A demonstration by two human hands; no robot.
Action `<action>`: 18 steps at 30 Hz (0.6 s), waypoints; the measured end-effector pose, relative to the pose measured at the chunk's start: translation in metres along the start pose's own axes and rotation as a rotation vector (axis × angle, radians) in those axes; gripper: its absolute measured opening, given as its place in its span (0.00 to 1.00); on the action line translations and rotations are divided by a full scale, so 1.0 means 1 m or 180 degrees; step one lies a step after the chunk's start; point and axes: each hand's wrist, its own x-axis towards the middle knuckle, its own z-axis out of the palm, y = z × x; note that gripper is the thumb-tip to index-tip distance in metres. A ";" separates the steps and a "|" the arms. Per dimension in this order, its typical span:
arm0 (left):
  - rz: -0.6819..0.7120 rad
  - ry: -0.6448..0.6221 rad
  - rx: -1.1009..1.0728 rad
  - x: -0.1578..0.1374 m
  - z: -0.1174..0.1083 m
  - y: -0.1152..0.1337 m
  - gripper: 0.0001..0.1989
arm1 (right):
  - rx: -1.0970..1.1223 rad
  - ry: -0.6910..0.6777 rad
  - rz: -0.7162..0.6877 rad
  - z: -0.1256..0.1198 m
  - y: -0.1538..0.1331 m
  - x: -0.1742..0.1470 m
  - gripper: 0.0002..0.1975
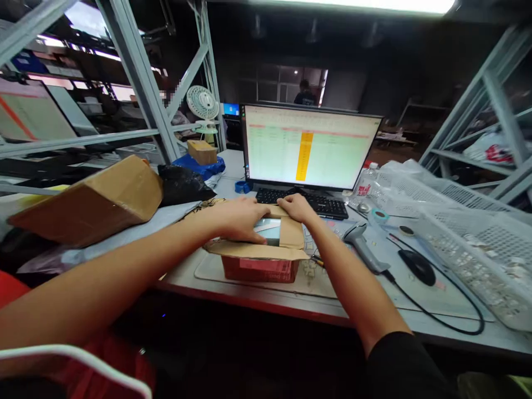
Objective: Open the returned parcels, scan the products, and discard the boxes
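A small cardboard box (261, 268) with red printed sides stands near the desk's front edge, its top flaps spread. Inside its opening shows a pale blue-grey item (271, 230) with a light band across it. My left hand (239, 219) is closed over the left side of the opening, its thumb lying by the item; what is under the palm is hidden. At the far right edge of the box, my right hand (297, 208) grips the cardboard with bent fingers.
Behind the box are a keyboard (328, 206) and a monitor (310, 147). To the right lie a barcode scanner (363, 249), a black mouse (417, 266) and clear plastic baskets (465, 249). A larger carton (95, 202) and a black bag (183, 185) sit left.
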 end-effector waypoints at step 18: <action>0.0976 0.2071 -0.0621 -0.071 0.036 0.009 0.22 | 0.2257 0.1177 -0.0254 0.002 0.065 -0.218 0.43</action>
